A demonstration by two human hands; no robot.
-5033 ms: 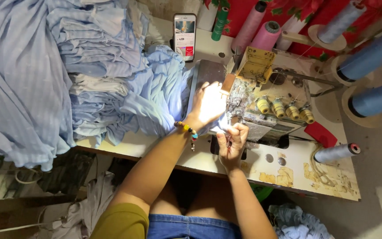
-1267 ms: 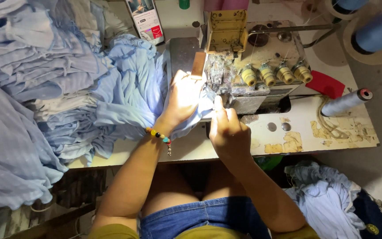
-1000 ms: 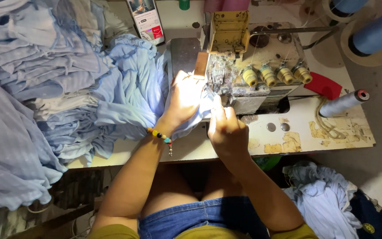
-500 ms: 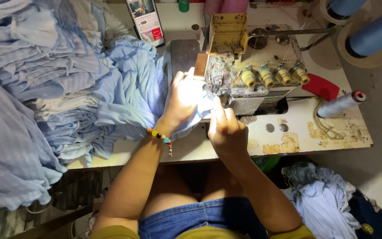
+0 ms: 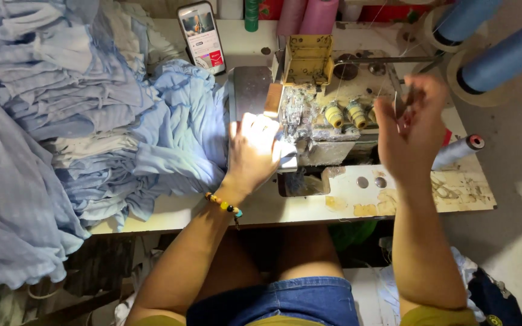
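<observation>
Left fingers: the left hand [image 5: 254, 151] lies flat, fingers together, pressing the pale blue fabric [image 5: 182, 130] just left of the sewing machine [image 5: 327, 108], under its bright lamp.
Right fingers: the right hand [image 5: 411, 136] is raised in front of the sewing machine's right end, fingers curled and loosely spread; whether they pinch a thread, I cannot tell.
Fabric: it trails left from the machine into a heap on the table [image 5: 394, 196].
Wrist: beaded bracelet [image 5: 225, 205] on the left.
Behind the machine: phone [image 5: 202, 36], pink cones [image 5: 309, 15].
Right of the machine: blue thread cones [image 5: 502, 57].
</observation>
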